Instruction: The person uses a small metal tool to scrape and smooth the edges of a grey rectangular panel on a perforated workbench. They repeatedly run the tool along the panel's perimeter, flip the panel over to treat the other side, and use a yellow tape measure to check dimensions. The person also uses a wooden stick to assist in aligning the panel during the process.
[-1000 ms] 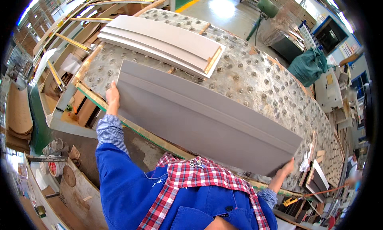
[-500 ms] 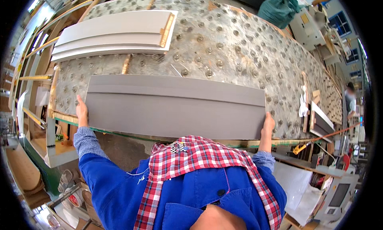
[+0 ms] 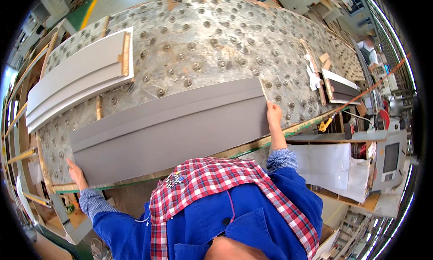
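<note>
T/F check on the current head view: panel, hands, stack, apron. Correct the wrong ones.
1. The left hand is at the left end of the grey panel. True.
2. The right hand is on the yellow tool. False: it holds the panel's right end.
3. The stack of pale boards lies on the studded table. True.
4. The apron is plain green. False: it is checked, mainly red and white.

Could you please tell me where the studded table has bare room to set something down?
The widest free patch of the studded table lies beyond the grey panel, between the stacked pale boards and the wooden strip, though studs dot it. The right end is crowded: white cloth, wood pieces, dark-faced board. The left hand and right hand flank the panel.
</note>
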### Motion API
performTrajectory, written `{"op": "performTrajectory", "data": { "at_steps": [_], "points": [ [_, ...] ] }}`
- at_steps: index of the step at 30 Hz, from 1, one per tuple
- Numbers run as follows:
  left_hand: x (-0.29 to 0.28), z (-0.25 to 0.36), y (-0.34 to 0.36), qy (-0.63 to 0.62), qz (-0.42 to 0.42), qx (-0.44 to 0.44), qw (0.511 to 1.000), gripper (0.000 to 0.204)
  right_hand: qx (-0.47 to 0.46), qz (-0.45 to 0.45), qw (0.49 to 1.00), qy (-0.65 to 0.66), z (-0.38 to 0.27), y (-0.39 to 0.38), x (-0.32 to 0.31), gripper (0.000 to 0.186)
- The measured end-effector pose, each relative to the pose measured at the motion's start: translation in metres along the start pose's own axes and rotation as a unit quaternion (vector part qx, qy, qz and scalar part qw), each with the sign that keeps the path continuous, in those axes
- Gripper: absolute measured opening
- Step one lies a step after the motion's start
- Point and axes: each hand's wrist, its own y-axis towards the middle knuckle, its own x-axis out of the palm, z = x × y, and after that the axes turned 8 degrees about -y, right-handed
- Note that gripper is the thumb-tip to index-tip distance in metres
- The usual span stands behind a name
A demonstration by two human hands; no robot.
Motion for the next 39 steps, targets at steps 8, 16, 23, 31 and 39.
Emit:
{"op": "performTrajectory", "data": {
  "at_steps": [8,16,23,31,39],
  "points": [
    [-0.004,0.052,-0.091,0.225,0.175,0.129,0.95,0.068,-0.233,0.049,0.971,-0.023,-0.035,-0.052,-0.024,0.041],
    [0.051,0.123,-0.334,0.055,-0.077,0.565,0.82,0.052,-0.255,0.03,0.965,-0.054,-0.043,-0.089,-0.008,0.055],
    [0.08,0.147,-0.381,0.125,-0.121,0.59,0.789,0.056,-0.275,-0.035,0.96,-0.048,-0.065,-0.123,-0.012,0.06],
    [0.088,0.17,-0.379,0.2,-0.103,0.546,0.807,0.062,-0.3,-0.134,0.941,-0.084,-0.094,-0.169,-0.011,0.063],
    [0.118,0.204,-0.395,0.139,-0.136,0.6,0.776,0.062,-0.387,-0.201,0.898,-0.055,-0.106,-0.179,-0.012,0.062]
  ]
}}
